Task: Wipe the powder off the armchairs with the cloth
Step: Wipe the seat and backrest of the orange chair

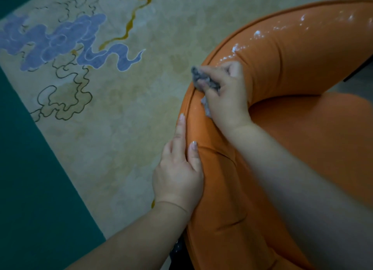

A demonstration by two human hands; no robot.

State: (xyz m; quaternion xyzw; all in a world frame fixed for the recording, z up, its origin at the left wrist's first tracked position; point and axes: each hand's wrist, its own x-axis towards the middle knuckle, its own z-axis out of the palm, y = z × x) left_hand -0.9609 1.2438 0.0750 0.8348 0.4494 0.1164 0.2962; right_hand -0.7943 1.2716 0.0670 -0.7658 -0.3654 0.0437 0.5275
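Looking down through the head camera, I see the right hand curled round a crumpled grey cloth, fingers and thumb bunching it tight, the wad pressed against the rounded top edge of the orange armchair. A second scrap of the cloth pokes out below the palm, against the chair's piped seam.

The left hand lies flat on the outer side of the same curved arm, nearer to me — fingers straight, thumb spread over the top of the padding, holding nothing, just resting on the leather.

White powder sits in smeared patches and flecks along the upper curve of the backrest, beyond the cloth, running off toward the top right corner. The stretch of arm between the 2 hands looks smooth orange, with only a faint sheen near the cloth.

The chair stands on a pale rug printed with blue cloud shapes and thin dark and gold outlines. A dark green floor borders the rug on the left — its edge runs diagonally across the view.
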